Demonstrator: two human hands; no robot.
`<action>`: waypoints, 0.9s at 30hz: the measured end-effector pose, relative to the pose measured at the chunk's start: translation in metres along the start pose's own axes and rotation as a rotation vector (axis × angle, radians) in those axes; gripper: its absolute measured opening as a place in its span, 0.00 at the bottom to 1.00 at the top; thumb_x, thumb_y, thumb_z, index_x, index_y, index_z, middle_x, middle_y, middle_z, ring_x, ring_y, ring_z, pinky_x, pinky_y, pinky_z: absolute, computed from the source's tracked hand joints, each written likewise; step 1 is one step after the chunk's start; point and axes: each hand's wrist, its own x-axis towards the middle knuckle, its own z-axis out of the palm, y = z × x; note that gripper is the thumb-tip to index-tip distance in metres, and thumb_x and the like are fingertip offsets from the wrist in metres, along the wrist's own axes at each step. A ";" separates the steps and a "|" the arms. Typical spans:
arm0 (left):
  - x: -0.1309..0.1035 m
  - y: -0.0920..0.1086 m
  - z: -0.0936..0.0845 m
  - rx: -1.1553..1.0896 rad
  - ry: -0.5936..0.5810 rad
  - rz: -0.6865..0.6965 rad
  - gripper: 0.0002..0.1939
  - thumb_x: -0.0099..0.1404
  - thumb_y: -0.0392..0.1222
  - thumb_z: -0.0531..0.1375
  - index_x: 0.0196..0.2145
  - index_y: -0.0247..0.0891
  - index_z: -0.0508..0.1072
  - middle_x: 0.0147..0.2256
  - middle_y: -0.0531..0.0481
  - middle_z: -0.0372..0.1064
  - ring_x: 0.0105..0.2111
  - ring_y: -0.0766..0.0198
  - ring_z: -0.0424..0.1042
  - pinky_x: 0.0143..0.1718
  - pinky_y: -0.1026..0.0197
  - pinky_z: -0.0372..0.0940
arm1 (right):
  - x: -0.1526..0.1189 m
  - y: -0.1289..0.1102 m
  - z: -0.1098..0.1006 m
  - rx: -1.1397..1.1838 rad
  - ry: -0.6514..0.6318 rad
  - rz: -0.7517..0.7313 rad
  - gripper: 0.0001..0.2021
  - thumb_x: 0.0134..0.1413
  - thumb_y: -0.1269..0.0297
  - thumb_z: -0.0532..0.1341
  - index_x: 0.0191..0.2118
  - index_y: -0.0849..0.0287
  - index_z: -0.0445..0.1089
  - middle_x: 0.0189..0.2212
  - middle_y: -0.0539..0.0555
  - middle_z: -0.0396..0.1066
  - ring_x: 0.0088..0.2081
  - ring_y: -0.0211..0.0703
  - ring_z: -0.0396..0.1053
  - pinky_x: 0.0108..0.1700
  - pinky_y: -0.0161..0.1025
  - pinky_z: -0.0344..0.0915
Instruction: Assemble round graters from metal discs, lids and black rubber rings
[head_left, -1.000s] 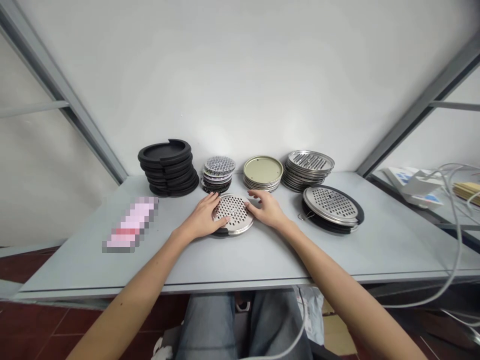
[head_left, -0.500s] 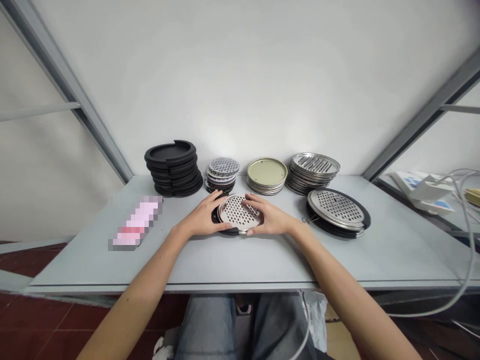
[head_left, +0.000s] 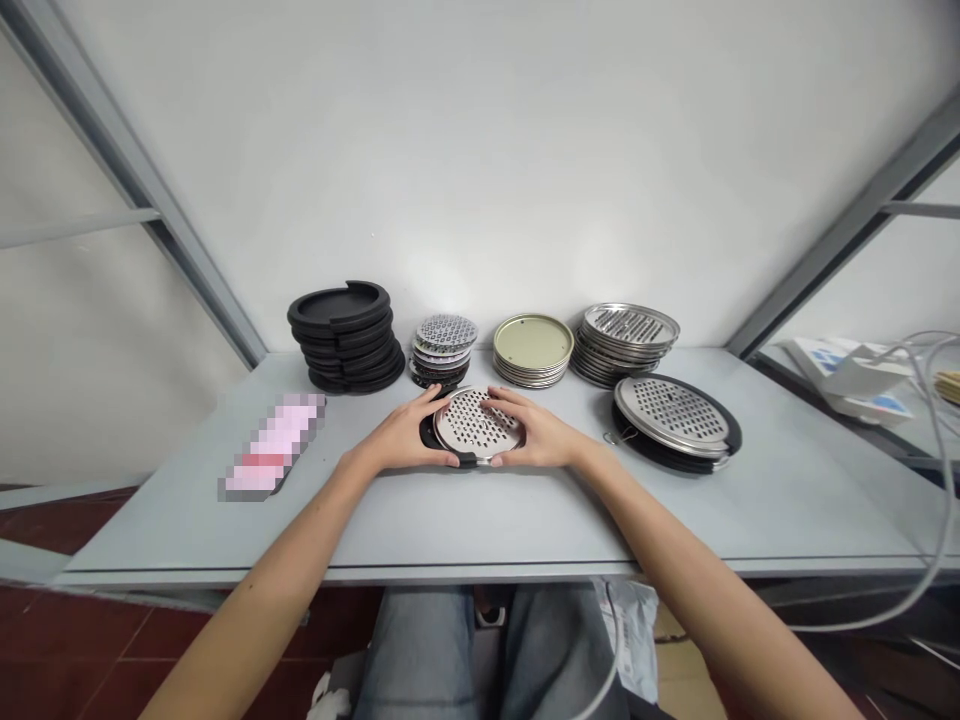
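A round perforated metal cover [head_left: 478, 424] lies on the table, set in a black rim [head_left: 430, 432] that shows at its left and front. My left hand [head_left: 409, 430] curls round the left side, with its thumb along the front edge and its fingers at the back. From the right, my right hand [head_left: 541, 432] grips the metal edge, fingertips on the perforated top and thumb at the front. The underside of the piece is hidden.
Along the wall stand stacks of black rings [head_left: 346, 340], patterned discs [head_left: 446, 340], olive-coloured plates [head_left: 533, 345] and slotted metal covers [head_left: 628, 335]. A similar assembled round piece [head_left: 677, 420] rests at the right. A blurred pink object [head_left: 274, 445] lies left, and a white cable [head_left: 941, 500] hangs right.
Both thumbs have shifted slightly along the front edge, the right one lying closer in against the rim. The cover stays in nearly the same place, held by both hands.
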 end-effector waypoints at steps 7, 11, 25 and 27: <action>0.002 0.001 0.001 -0.024 0.007 0.017 0.54 0.40 0.65 0.69 0.61 0.40 0.61 0.65 0.42 0.45 0.63 0.44 0.52 0.63 0.48 0.51 | 0.000 0.002 0.001 0.030 0.003 -0.008 0.46 0.36 0.44 0.69 0.62 0.59 0.60 0.65 0.65 0.48 0.66 0.60 0.46 0.64 0.55 0.47; 0.003 0.001 0.002 -0.032 -0.004 0.035 0.55 0.40 0.65 0.68 0.62 0.39 0.60 0.65 0.40 0.45 0.63 0.43 0.51 0.63 0.47 0.50 | 0.001 0.001 0.003 0.042 0.012 -0.022 0.46 0.35 0.44 0.70 0.61 0.60 0.60 0.65 0.66 0.48 0.66 0.61 0.46 0.64 0.55 0.47; 0.003 0.001 0.002 -0.002 -0.029 0.070 0.54 0.46 0.65 0.66 0.65 0.42 0.52 0.67 0.40 0.38 0.66 0.45 0.42 0.64 0.46 0.47 | 0.001 0.005 -0.008 0.091 -0.005 0.050 0.53 0.30 0.45 0.72 0.64 0.60 0.55 0.66 0.66 0.44 0.65 0.62 0.47 0.64 0.55 0.46; 0.002 0.000 -0.001 -0.002 -0.032 0.078 0.54 0.46 0.65 0.67 0.65 0.42 0.52 0.66 0.40 0.42 0.66 0.46 0.43 0.64 0.46 0.47 | -0.001 0.007 -0.013 0.104 0.000 0.073 0.53 0.29 0.47 0.73 0.64 0.60 0.55 0.65 0.66 0.47 0.65 0.62 0.48 0.64 0.55 0.46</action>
